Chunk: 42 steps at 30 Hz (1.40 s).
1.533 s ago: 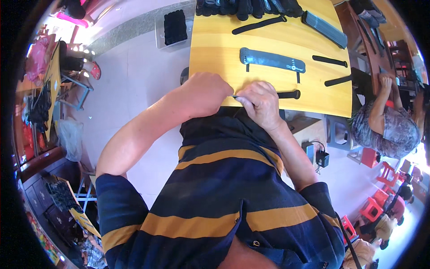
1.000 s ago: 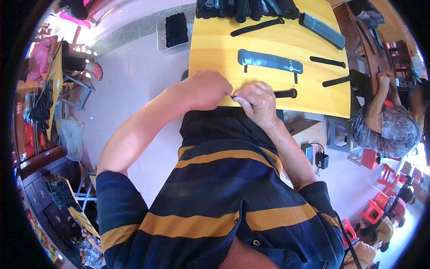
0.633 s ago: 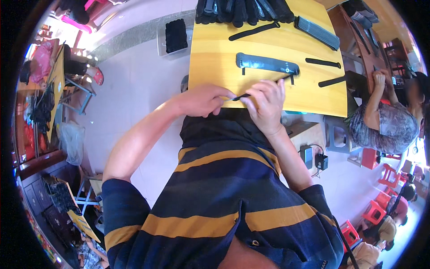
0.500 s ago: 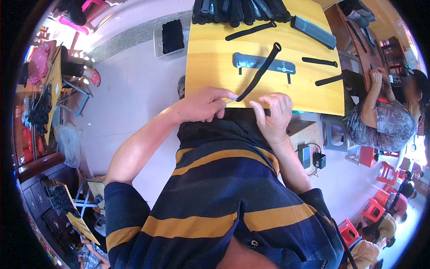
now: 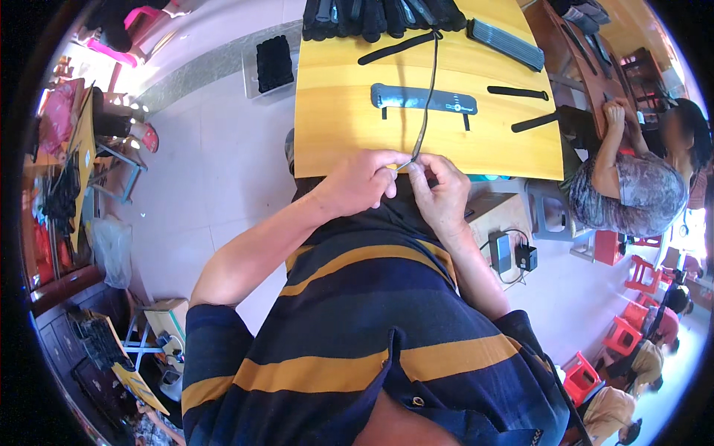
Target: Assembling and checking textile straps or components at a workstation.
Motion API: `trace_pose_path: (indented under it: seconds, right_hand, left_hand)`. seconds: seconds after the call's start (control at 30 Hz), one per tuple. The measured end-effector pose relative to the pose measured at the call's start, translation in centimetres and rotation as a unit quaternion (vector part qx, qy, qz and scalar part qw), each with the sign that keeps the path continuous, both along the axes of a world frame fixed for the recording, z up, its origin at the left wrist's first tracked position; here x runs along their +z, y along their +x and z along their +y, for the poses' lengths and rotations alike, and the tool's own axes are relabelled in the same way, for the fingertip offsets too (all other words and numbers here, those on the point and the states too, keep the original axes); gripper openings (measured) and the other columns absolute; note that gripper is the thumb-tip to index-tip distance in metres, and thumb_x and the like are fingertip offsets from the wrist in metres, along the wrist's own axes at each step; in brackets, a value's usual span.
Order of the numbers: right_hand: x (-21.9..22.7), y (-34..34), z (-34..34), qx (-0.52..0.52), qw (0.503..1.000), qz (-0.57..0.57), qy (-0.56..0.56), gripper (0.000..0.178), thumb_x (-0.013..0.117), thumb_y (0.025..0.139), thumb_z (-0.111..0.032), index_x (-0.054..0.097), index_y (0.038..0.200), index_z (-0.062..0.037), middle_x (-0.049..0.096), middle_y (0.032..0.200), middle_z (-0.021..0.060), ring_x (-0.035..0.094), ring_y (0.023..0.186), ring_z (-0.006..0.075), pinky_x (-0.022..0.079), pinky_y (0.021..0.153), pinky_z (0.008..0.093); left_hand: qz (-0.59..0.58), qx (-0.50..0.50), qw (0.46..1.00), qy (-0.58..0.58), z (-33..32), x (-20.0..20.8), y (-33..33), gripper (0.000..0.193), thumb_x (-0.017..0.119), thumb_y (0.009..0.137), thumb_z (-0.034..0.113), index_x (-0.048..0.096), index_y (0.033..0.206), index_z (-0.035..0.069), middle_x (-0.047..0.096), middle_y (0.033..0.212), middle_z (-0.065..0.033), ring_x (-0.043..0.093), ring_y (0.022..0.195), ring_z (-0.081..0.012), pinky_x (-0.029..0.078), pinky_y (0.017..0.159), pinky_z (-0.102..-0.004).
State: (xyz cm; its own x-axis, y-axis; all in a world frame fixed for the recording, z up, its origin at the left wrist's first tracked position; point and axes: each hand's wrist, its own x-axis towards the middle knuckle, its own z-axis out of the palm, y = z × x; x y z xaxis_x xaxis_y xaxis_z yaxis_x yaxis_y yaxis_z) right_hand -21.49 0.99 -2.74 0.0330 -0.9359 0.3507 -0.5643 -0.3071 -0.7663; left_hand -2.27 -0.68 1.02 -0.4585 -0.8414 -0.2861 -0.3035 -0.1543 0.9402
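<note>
1. Left hand [image 5: 361,181] and right hand [image 5: 446,197] meet over the near edge of the yellow table [image 5: 335,111]. Taking 12 o'clock as its far side, that edge runs from 9 to 3; yellow wood stretches beside them at 10 and, more narrowly, toward 3.
2. Forearms reach in from 8 and 5. The left hand is mostly curled, pinching a thin metal tool [image 5: 403,166], forefinger extended toward the right fingertips. The right hand is half closed, thumb and forefinger pinched on the lower end of a black strap [image 5: 428,104], at the tool's tip.
3. That strap rises toward 12, slightly bowed, passing in view across a blue-grey flat pad [image 5: 401,97] on the table.
4. A co-worker [image 5: 632,178] sits at 3, well apart; a grey stool [image 5: 549,212] stands between.
5. Black bundled pieces [image 5: 383,18] crowd the far end at 12, and a stack of grey strips [image 5: 506,44] lies at 1.
6. A clear tray [image 5: 251,78] holding a black pile [image 5: 274,65] sits off the table at 10.
7. Smallest: a loose strap [image 5: 394,49] lies at 12 beyond the pad, and two shorter straps [image 5: 517,92] near the right edge, around 2.
</note>
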Motion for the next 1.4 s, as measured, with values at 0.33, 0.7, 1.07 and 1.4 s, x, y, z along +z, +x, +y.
trace_pose_path:
  seconds: [0.33,0.7,1.07,1.4]
  right_hand:
    - [-1.5,0.0,0.2,0.006,0.980,-0.136,0.147,0.004,0.073,0.094,-0.005,0.072,0.097,-0.0010,0.068,0.078,-0.0020,0.057,0.066,0.0027,0.046,0.061,0.0203]
    - [-1.7,0.0,-0.1,-0.003,0.961,-0.186,0.204,0.010,0.065,0.098,-0.006,0.072,0.092,-0.0014,0.069,0.076,-0.0038,0.058,0.065,0.0019,0.047,0.062,0.0196]
    - [1.2,0.1,-0.7,0.045,0.993,0.112,-0.008,0.006,0.065,0.085,-0.004,0.059,0.082,-0.0038,0.063,0.072,0.0177,0.065,0.066,0.0388,0.051,0.060,0.0441]
    - [0.3,-1.3,-0.5,0.100,0.971,-0.131,0.173,0.013,0.063,0.091,0.000,0.056,0.080,-0.0020,0.048,0.064,-0.0029,0.046,0.060,0.0051,0.038,0.054,0.0259]
  left_hand:
    - [-0.038,0.021,0.999,-0.009,0.7,0.3,-0.3,0.038,0.047,0.098,0.003,0.067,0.129,-0.003,0.070,0.073,-0.0114,0.067,0.060,-0.0164,0.056,0.063,-0.0318]
    - [-0.048,0.027,0.997,-0.050,1.0,0.4,-0.6,0.037,0.047,0.097,0.003,0.069,0.126,-0.005,0.070,0.073,-0.0157,0.070,0.067,-0.0233,0.056,0.071,-0.0376]
    - [-0.136,-0.026,0.963,-0.230,1.3,-0.3,0.8,0.036,0.052,0.096,0.005,0.071,0.127,0.005,0.071,0.083,-0.0226,0.071,0.076,-0.0380,0.056,0.071,-0.0458]
    - [-0.075,-0.094,0.964,-0.235,0.0,1.5,3.0,0.028,0.074,0.091,0.020,0.069,0.116,0.008,0.067,0.077,-0.0130,0.066,0.068,-0.0295,0.052,0.067,-0.0383]
